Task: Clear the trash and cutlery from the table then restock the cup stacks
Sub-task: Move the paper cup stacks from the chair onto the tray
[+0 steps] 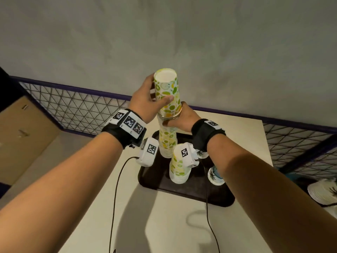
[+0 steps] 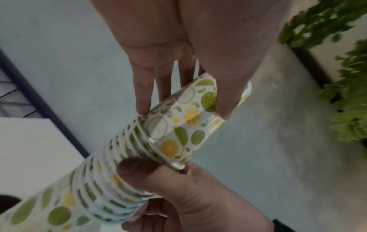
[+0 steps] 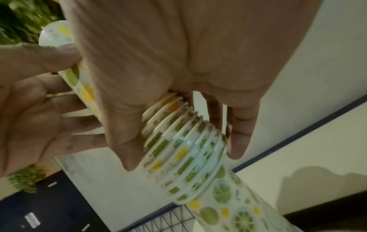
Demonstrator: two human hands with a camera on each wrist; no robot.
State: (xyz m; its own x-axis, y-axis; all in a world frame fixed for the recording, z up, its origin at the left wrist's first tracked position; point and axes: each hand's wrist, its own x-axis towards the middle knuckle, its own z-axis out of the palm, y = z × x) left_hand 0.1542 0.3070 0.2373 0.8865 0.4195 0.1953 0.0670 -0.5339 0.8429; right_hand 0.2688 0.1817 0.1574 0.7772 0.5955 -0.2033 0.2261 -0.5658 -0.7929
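Observation:
A tall stack of upside-down paper cups with a lemon and lime print [image 1: 167,139] stands on a dark tray [image 1: 182,187]. My left hand [image 1: 145,101] grips the topmost cup [image 1: 166,92], thumb in front and fingers behind, seated over the stack's upper end. My right hand [image 1: 184,118] holds the stack just below that cup's rim. In the left wrist view the top cup [image 2: 184,125] sits over the ribbed rims [image 2: 119,172]. In the right wrist view my right hand's fingers [image 3: 240,138] wrap the rims [image 3: 184,149].
A shorter lemon-print stack [image 1: 178,168] and cups with a palm print [image 1: 215,175] stand on the same tray. The white table [image 1: 164,225] meets a wire mesh fence [image 1: 76,106] at the back. A pile of white plates [image 1: 322,192] lies at right.

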